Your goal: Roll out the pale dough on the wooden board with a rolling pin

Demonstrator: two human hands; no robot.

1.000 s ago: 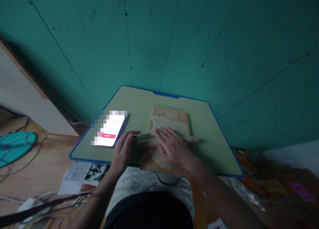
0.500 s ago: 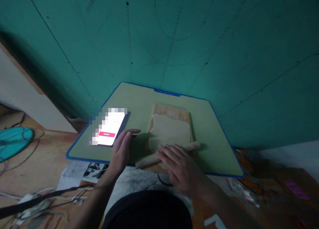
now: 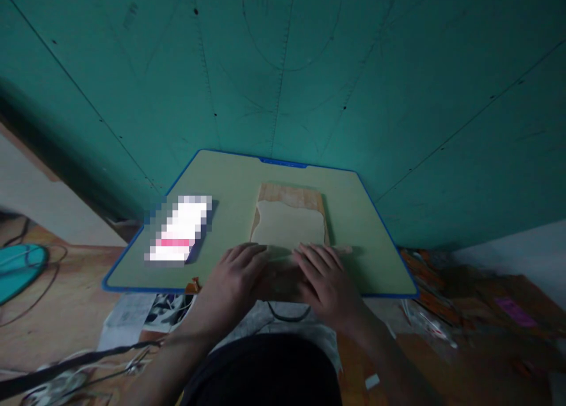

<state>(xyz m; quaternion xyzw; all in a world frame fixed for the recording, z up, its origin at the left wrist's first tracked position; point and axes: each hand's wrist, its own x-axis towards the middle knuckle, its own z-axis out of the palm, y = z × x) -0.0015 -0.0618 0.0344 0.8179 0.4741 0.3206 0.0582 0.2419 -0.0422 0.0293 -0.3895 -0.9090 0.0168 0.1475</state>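
A thin pale sheet of dough lies spread over a wooden board. Across the near part of the sheet runs a wooden rolling pin, mostly covered by my hands, with its right end sticking out. My left hand is on the pin's left part, fingers bent over it. On the right part rests my right hand, its fingers laid together over the wood. The near portion of the board sits in shadow between my hands.
The board stands on a small pale tabletop with a blue rim, against a green wall. A lit phone lies at the left. Cables and a turquoise round object are on the floor at left.
My left hand has come from beside the phone onto the rolling pin's left part. The pin, slanted before, now lies nearly level across the board. The view has shifted slightly.
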